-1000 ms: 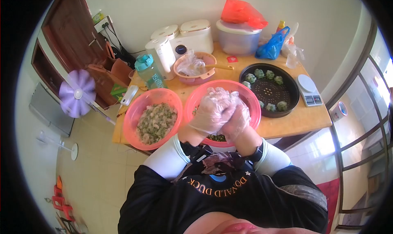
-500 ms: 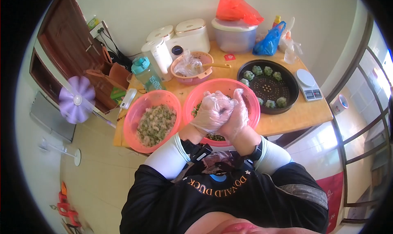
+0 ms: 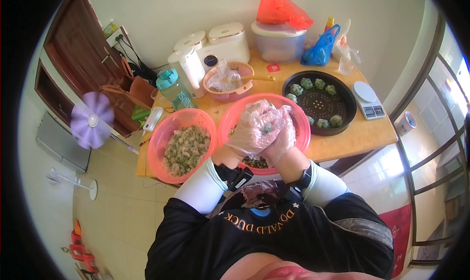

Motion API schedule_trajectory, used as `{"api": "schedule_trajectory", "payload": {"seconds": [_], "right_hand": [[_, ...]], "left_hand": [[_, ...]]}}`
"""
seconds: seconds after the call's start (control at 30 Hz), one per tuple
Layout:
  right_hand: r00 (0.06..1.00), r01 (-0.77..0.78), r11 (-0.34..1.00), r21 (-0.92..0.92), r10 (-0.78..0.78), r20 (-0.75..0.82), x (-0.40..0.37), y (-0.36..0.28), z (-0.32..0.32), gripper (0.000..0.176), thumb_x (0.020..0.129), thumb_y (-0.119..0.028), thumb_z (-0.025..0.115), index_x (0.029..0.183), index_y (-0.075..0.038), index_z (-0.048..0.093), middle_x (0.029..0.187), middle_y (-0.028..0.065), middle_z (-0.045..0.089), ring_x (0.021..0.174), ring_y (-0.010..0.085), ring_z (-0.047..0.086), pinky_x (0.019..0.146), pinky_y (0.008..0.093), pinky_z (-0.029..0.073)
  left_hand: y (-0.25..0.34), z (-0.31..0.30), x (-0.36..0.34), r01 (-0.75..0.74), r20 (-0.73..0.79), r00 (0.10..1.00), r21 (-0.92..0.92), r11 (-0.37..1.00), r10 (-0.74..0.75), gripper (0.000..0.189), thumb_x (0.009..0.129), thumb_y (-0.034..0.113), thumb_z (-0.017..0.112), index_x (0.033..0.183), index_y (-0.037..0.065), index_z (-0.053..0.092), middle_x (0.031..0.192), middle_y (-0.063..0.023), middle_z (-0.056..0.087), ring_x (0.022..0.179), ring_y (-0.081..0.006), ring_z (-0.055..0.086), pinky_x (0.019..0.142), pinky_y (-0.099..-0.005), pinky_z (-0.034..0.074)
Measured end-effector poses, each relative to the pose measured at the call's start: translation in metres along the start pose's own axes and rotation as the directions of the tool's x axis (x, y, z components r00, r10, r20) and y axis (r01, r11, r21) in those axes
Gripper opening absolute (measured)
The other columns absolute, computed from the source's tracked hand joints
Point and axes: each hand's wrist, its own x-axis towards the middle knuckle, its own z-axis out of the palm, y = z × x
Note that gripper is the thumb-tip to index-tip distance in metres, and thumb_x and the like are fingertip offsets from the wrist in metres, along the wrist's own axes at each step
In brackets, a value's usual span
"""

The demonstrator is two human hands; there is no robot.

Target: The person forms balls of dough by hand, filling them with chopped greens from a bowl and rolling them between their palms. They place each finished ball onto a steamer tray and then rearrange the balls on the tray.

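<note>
My left hand [image 3: 250,128] and my right hand [image 3: 283,137], both in clear plastic gloves, are closed together above a pink bowl [image 3: 305,147]. Between them shows a small part of a greenish ball [image 3: 267,129]; the gloves hide the rest. Chopped dark-green filling [image 3: 255,162] lies in this bowl. Just left of it, a second pink bowl [image 3: 155,152] holds a pale mixture with green bits [image 3: 186,150]. At the right, a round black perforated pan [image 3: 353,106] carries several green-and-white balls [image 3: 336,121] around its edge.
A digital scale [image 3: 369,101] sits right of the pan. Behind the bowls are a smaller pink basin [image 3: 215,95] with a wooden-handled utensil [image 3: 259,77], a teal bottle [image 3: 176,90], a white appliance [image 3: 227,42], a lidded tub [image 3: 279,45] and a blue bag [image 3: 320,49].
My hands have turned against each other, the left palm now opening slightly upward, so the greenish ball shows between them. They remain above the same bowl.
</note>
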Motion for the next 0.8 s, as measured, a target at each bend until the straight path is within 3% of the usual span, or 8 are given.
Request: {"api": "schedule_trajectory", "payload": {"seconds": [0.1, 0.2, 0.27, 0.4, 0.53, 0.67, 0.73, 0.8], "right_hand": [[0.99, -0.063, 0.978, 0.197, 0.037, 0.134, -0.001, -0.002, 0.004, 0.054, 0.102, -0.055, 0.038, 0.129, -0.01, 0.053, 0.13, 0.0122, 0.058, 0.115, 0.0335, 0.059, 0.104, 0.0526, 0.043], [0.983, -0.085, 0.986, -0.141, 0.06, -0.174, -0.012, -0.001, 0.023, 0.043, 0.103, -0.045, 0.041, 0.126, -0.011, 0.054, 0.127, 0.0109, 0.06, 0.112, 0.0318, 0.061, 0.102, 0.0502, 0.046], [0.993, -0.104, 0.989, -0.101, 0.109, 0.045, -0.004, 0.0, 0.011, 0.036, 0.103, -0.036, 0.043, 0.125, -0.011, 0.054, 0.123, 0.0094, 0.061, 0.11, 0.0298, 0.062, 0.098, 0.0469, 0.049], [0.991, -0.133, 0.986, -0.102, 0.135, 0.005, -0.003, 0.0, 0.004, 0.03, 0.101, -0.029, 0.048, 0.121, -0.007, 0.056, 0.116, 0.0111, 0.063, 0.106, 0.0289, 0.063, 0.096, 0.044, 0.052], [1.0, -0.006, 1.0, -0.004, 0.006, -0.028, -0.002, 0.002, 0.017, 0.028, 0.098, -0.024, 0.053, 0.116, -0.003, 0.057, 0.105, 0.0125, 0.064, 0.103, 0.0301, 0.063, 0.096, 0.0437, 0.052], [0.989, 0.067, 0.998, -0.022, -0.063, 0.133, 0.001, 0.008, 0.03, 0.027, 0.096, -0.022, 0.056, 0.116, -0.004, 0.056, 0.1, 0.0099, 0.062, 0.1, 0.0289, 0.061, 0.092, 0.0413, 0.052], [0.998, 0.039, 0.936, -0.35, -0.02, 0.058, -0.001, 0.015, 0.046, 0.025, 0.098, -0.023, 0.061, 0.106, 0.0, 0.064, 0.097, 0.0065, 0.066, 0.093, 0.02, 0.063, 0.087, 0.0316, 0.049], [0.984, 0.175, 0.672, -0.719, -0.091, 0.155, -0.005, 0.017, 0.043, 0.026, 0.098, -0.023, 0.061, 0.108, 0.001, 0.066, 0.097, 0.0054, 0.067, 0.093, 0.0187, 0.063, 0.088, 0.0314, 0.048]], "left_hand": [[0.005, -0.008, 0.008, -0.118, 0.007, 0.993, 0.211, 0.97, 0.119, 0.039, 0.082, 0.029, 0.074, 0.113, 0.005, 0.069, 0.11, -0.0169, 0.064, 0.114, -0.0394, 0.056, 0.099, -0.0515, 0.042], [0.006, -0.01, 0.003, -0.02, -0.118, 0.99, 0.416, 0.909, 0.076, 0.059, 0.083, 0.046, 0.072, 0.124, 0.006, 0.065, 0.121, -0.0183, 0.062, 0.125, -0.0433, 0.048, 0.109, -0.0563, 0.031], [-0.004, -0.008, -0.002, -0.048, 0.014, 0.999, 0.481, 0.876, 0.047, 0.079, 0.079, 0.067, 0.064, 0.132, 0.009, 0.061, 0.122, -0.0197, 0.061, 0.128, -0.045, 0.047, 0.112, -0.0609, 0.024], [0.003, -0.012, -0.008, -0.039, 0.112, 0.993, 0.587, 0.809, -0.033, 0.082, 0.082, 0.065, 0.062, 0.14, 0.007, 0.053, 0.134, -0.0213, 0.054, 0.135, -0.0447, 0.04, 0.114, -0.0612, 0.021], [0.011, -0.011, -0.016, 0.181, -0.153, 0.972, 0.007, 0.983, -0.178, 0.077, 0.092, 0.061, 0.052, 0.143, 0.004, 0.045, 0.144, -0.0172, 0.046, 0.138, -0.0383, 0.036, 0.115, -0.0523, 0.025], [0.001, 0.016, -0.031, 0.087, -0.043, 0.876, -0.965, 0.247, -0.48, 0.058, 0.101, 0.057, 0.041, 0.129, 0.007, 0.055, 0.136, -0.01, 0.054, 0.125, -0.0251, 0.049, 0.112, -0.0411, 0.035], [0.02, 0.016, -0.021, 0.001, 0.178, 0.65, -0.973, -0.233, -0.739, 0.046, 0.105, 0.05, 0.041, 0.116, 0.01, 0.06, 0.118, -0.0048, 0.062, 0.108, -0.0191, 0.06, 0.1, -0.0365, 0.048], [0.014, 0.021, -0.029, -0.05, 0.173, 0.614, -0.965, -0.257, -0.77, 0.046, 0.106, 0.05, 0.036, 0.115, 0.012, 0.061, 0.116, -0.004, 0.063, 0.108, -0.0196, 0.06, 0.1, -0.0371, 0.048]]}}
